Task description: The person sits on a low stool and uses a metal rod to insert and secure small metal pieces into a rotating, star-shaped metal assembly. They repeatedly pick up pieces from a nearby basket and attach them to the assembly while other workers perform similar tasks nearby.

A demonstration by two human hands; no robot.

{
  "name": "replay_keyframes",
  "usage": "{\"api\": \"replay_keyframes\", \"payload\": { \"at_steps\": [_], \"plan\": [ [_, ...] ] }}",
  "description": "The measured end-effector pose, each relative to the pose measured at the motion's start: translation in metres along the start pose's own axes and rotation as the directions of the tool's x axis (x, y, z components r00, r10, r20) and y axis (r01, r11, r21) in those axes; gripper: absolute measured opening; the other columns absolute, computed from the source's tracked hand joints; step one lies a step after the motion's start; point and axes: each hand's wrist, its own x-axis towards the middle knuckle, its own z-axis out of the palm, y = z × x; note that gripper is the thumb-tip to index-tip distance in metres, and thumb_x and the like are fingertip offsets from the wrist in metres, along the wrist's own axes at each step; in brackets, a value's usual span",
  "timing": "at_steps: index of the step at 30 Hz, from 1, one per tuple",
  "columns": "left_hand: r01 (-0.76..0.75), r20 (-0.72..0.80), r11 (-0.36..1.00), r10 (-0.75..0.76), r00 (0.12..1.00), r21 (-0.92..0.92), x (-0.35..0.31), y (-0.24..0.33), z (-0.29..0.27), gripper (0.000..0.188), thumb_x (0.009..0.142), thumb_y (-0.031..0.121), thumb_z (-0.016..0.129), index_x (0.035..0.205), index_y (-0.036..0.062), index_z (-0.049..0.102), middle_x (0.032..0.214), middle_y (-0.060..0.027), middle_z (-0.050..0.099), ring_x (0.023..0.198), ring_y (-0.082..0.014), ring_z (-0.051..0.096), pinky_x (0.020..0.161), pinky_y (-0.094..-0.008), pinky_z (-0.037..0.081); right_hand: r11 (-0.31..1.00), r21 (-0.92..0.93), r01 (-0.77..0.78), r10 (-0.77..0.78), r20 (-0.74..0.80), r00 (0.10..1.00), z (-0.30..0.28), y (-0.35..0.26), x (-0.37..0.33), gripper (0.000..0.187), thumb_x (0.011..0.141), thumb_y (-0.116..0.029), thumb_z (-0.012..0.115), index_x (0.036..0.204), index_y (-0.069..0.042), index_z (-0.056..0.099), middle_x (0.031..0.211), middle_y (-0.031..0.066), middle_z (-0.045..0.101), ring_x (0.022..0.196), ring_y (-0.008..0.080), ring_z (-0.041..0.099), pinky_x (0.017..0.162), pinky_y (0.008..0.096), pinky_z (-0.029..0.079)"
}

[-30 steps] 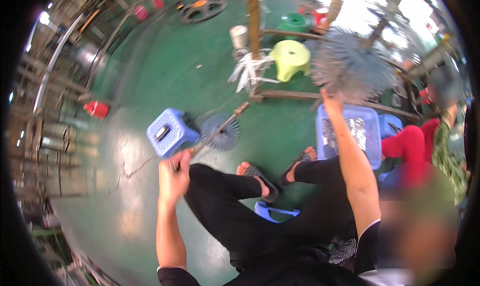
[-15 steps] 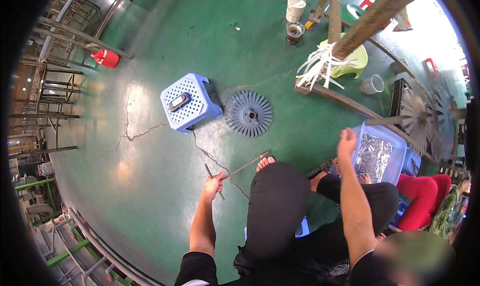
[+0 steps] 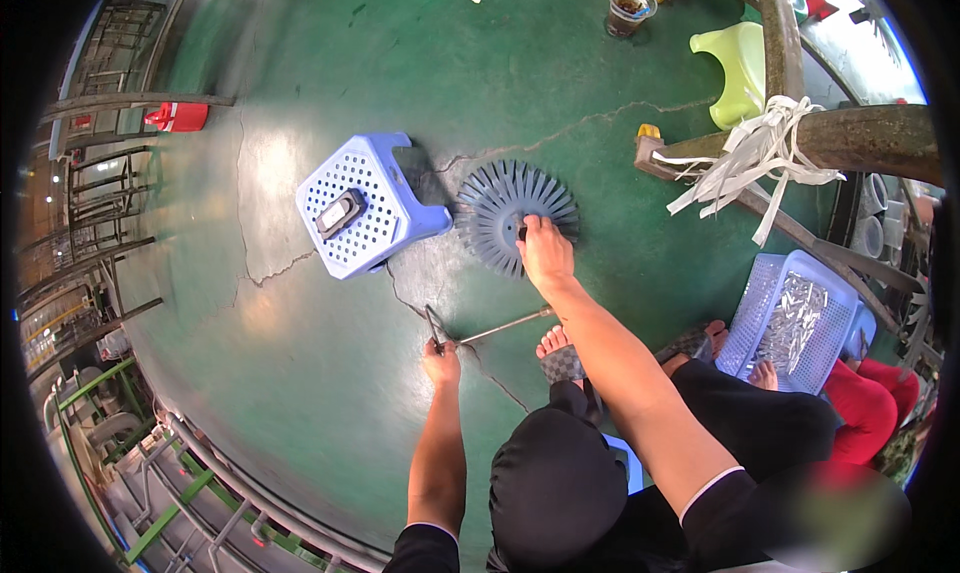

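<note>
My left hand (image 3: pixel 441 365) is closed round the handle end of a T-handled metal rod (image 3: pixel 505 326), low over the green floor. The rod's far end comes close to my bare toes and right forearm. A dark metal disc (image 3: pixel 484 219) with narrow blades round its rim lies flat on the floor. At its middle, my right hand (image 3: pixel 547 256) has its fingers pinched on the dark hub, which they partly hide. Left of the disc stands a light blue plastic stool (image 3: pixel 372 195) with a small dark device (image 3: pixel 340 215) on top.
A blue basket (image 3: pixel 744 313) of small metal pieces stands at the right, beside a person in red trousers (image 3: pixel 862 413). A wooden frame (image 3: pixel 850 143) tied with white strips, a lime stool (image 3: pixel 738 71) and a plastic cup (image 3: pixel 630 11) are far right. A red jug (image 3: pixel 180 117) is at left.
My right hand has come from beside the basket leftward to the disc's hub and closed on it. My left hand keeps hold of the T-handled rod. The view has shifted.
</note>
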Motion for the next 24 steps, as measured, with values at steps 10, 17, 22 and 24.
{"api": "replay_keyframes", "payload": {
  "at_steps": [10, 17, 22, 24],
  "plan": [
    [-0.052, 0.060, 0.845, 0.099, 0.993, -0.532, -0.016, 0.070, -0.040, 0.048, 0.084, 0.019, 0.063, 0.125, -0.0024, 0.049, 0.109, -0.0159, 0.064, 0.102, -0.0249, 0.060, 0.091, -0.0344, 0.043, 0.531, 0.842, -0.094, 0.156, 0.012, 0.988, -0.072, 0.072, -0.098, 0.040, 0.084, -0.014, 0.063, 0.121, -0.004, 0.052, 0.098, 0.0121, 0.061, 0.086, 0.0242, 0.061, 0.077, 0.0326, 0.049],
    [-0.407, -0.043, 0.367, 0.697, 0.716, -0.836, -0.175, 0.252, -0.227, 0.034, 0.092, 0.012, 0.053, 0.122, -0.0031, 0.051, 0.108, -0.0149, 0.063, 0.101, -0.0210, 0.059, 0.093, -0.0349, 0.043, -0.774, 0.618, -0.135, 0.388, 0.633, 0.670, -0.163, 0.133, -0.236, 0.027, 0.091, -0.010, 0.049, 0.119, -0.011, 0.047, 0.114, 0.0041, 0.055, 0.102, 0.0203, 0.056, 0.086, 0.0384, 0.049],
    [-0.376, 0.168, 0.357, 0.877, 0.450, -0.855, -0.283, 0.295, -0.245, 0.043, 0.088, 0.009, 0.058, 0.128, -0.0007, 0.045, 0.115, -0.0170, 0.059, 0.106, -0.0254, 0.057, 0.094, -0.0370, 0.043, -0.751, 0.658, -0.052, 0.218, 0.321, 0.922, -0.180, 0.146, -0.286, 0.027, 0.091, -0.012, 0.050, 0.118, -0.011, 0.049, 0.115, 0.0050, 0.056, 0.101, 0.0204, 0.057, 0.085, 0.0381, 0.050],
    [-0.434, 0.219, 0.483, 0.820, 0.529, -0.760, -0.319, 0.299, -0.203, 0.049, 0.086, 0.010, 0.062, 0.131, 0.0020, 0.043, 0.122, -0.0178, 0.054, 0.110, -0.0258, 0.055, 0.096, -0.0378, 0.041, -0.741, 0.672, -0.021, 0.191, 0.241, 0.952, -0.187, 0.154, -0.292, 0.027, 0.090, -0.013, 0.050, 0.117, -0.010, 0.049, 0.115, 0.0053, 0.056, 0.101, 0.0205, 0.057, 0.084, 0.0380, 0.050]
  ]
}}
